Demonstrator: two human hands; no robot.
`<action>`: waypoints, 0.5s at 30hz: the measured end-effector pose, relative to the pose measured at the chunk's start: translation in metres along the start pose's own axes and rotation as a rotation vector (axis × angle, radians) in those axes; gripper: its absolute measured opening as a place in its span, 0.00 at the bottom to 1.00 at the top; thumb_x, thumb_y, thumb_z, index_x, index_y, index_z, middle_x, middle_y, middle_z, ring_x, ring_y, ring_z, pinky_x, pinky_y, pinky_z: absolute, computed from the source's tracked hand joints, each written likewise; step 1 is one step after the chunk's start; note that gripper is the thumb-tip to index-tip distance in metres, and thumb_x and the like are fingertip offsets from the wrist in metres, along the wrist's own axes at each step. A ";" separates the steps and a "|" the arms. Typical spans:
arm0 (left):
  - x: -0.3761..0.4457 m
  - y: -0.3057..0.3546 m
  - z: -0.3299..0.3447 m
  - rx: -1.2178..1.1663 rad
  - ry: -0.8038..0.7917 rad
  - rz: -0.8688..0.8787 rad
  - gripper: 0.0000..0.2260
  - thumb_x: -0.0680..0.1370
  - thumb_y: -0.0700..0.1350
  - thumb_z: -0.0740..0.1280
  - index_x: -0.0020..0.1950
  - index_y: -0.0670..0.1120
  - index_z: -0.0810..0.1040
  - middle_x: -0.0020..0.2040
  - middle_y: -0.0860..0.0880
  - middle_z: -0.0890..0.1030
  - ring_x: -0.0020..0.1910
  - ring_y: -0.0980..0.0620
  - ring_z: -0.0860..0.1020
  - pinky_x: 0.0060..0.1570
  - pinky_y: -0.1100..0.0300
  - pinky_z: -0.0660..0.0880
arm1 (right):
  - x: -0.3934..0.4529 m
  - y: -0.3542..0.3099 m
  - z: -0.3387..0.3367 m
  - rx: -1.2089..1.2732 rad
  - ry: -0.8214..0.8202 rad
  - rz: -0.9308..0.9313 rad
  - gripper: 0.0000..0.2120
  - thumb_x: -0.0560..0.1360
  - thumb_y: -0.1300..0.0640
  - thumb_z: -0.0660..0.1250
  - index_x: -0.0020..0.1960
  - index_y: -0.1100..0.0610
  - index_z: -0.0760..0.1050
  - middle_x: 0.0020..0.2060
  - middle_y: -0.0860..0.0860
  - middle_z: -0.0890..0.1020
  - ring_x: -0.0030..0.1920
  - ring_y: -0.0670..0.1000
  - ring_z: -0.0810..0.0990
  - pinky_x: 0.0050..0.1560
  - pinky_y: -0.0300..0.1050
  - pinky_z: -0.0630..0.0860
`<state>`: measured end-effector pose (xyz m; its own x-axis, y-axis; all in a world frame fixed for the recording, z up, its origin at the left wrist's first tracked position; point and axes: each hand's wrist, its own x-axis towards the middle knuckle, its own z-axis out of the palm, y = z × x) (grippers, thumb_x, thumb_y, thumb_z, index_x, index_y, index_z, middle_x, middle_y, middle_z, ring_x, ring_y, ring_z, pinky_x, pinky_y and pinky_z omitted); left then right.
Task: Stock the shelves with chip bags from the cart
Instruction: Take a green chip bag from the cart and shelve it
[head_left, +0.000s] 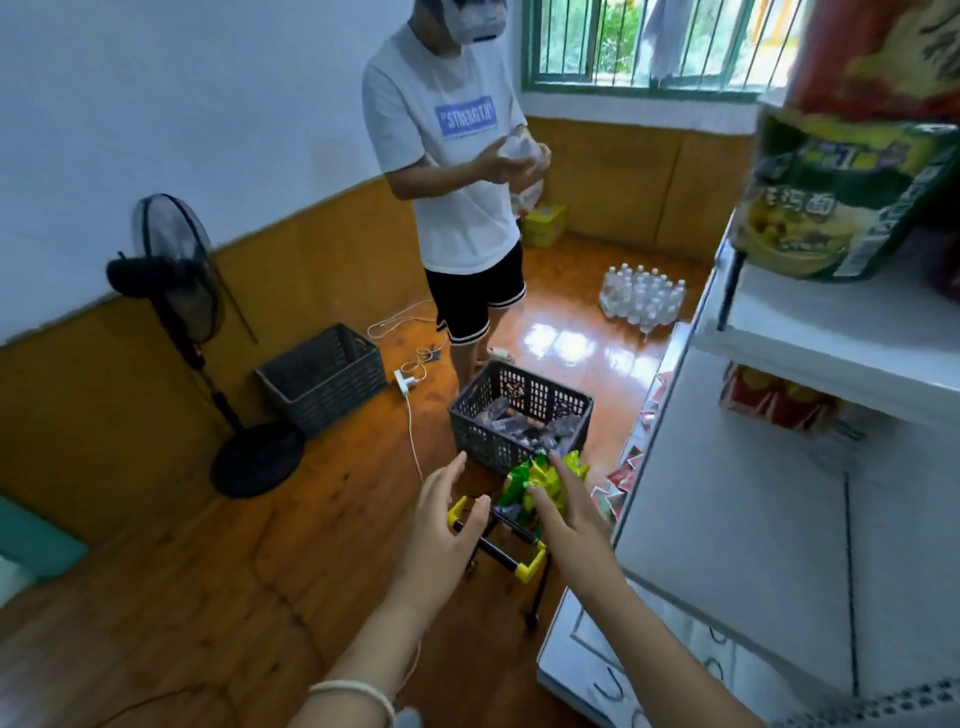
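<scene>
Currently, head view: green chip bags (524, 486) sit in cart (519, 558), beside shelf (727, 519). R hand (563, 512) fingers on bags, grip unclear. L hand (447, 512) spread wide, empty, near handle. Bags prob. light, crinkly, crushable; pinch top seam, no squeezing.

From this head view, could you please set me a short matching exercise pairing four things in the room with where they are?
Things:
1. green chip bags
2. water bottles
3. standing fan
4. noodle pack

Places:
A. on the floor below the window
B. in the small cart under the hands
C. on the upper shelf at right
D. against the left wall

Pairs: 1-B, 2-A, 3-D, 4-C
</scene>
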<state>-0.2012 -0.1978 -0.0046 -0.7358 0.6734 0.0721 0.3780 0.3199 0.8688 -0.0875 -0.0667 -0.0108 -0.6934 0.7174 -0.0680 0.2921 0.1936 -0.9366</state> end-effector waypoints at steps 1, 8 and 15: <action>0.012 -0.007 -0.006 -0.010 -0.012 -0.008 0.24 0.80 0.57 0.62 0.75 0.61 0.61 0.69 0.64 0.64 0.68 0.62 0.65 0.68 0.60 0.66 | 0.013 -0.004 0.010 0.009 0.006 0.011 0.26 0.79 0.40 0.58 0.75 0.36 0.56 0.70 0.34 0.61 0.69 0.38 0.58 0.66 0.42 0.58; 0.099 -0.066 -0.056 -0.007 -0.136 -0.034 0.26 0.80 0.60 0.62 0.77 0.60 0.59 0.72 0.62 0.62 0.70 0.65 0.61 0.66 0.65 0.60 | 0.093 -0.019 0.090 0.047 0.085 0.091 0.27 0.79 0.42 0.59 0.76 0.45 0.59 0.72 0.41 0.63 0.70 0.37 0.57 0.68 0.39 0.55; 0.173 -0.111 -0.071 0.005 -0.259 -0.015 0.28 0.78 0.65 0.60 0.76 0.60 0.60 0.72 0.61 0.65 0.71 0.62 0.65 0.70 0.57 0.67 | 0.141 -0.013 0.122 0.067 0.197 0.227 0.27 0.80 0.45 0.60 0.76 0.45 0.59 0.75 0.43 0.62 0.75 0.46 0.60 0.72 0.47 0.61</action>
<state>-0.4098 -0.1641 -0.0537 -0.5734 0.8164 -0.0690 0.3713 0.3340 0.8664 -0.2698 -0.0502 -0.0499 -0.4720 0.8547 -0.2161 0.3765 -0.0263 -0.9260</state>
